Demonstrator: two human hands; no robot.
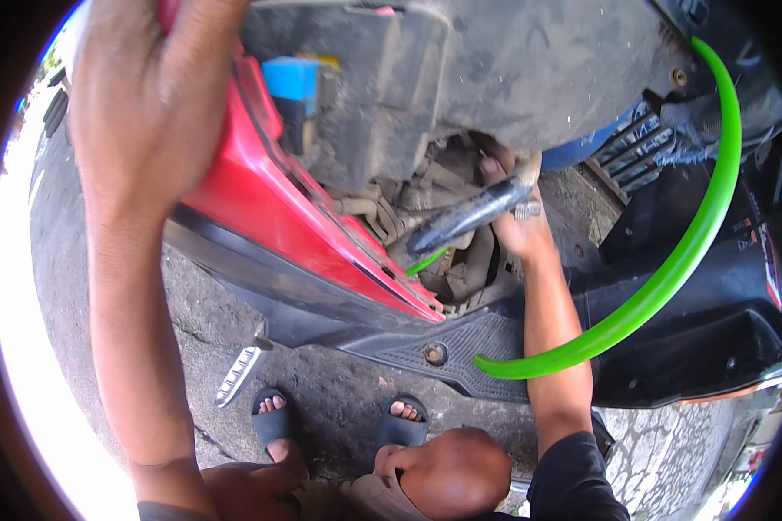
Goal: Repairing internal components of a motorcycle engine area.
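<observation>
My left hand lies over the red body panel of a scooter, its thumb spread away from the fingers. The fingertips run out of view at the top. Deep in the scooter's opened middle is my right hand, beside a worn black frame tube. Its fingers are partly hidden among the parts, so whether they grip anything cannot be made out. A bright green hose or strip arches across my right forearm. A short green piece shows inside the opening; I cannot tell if they join.
A dusty black plastic housing with a blue block sits above the opening. The ribbed black footboard lies below. A metal footpeg juts out at left. My sandalled feet stand on rough pavement.
</observation>
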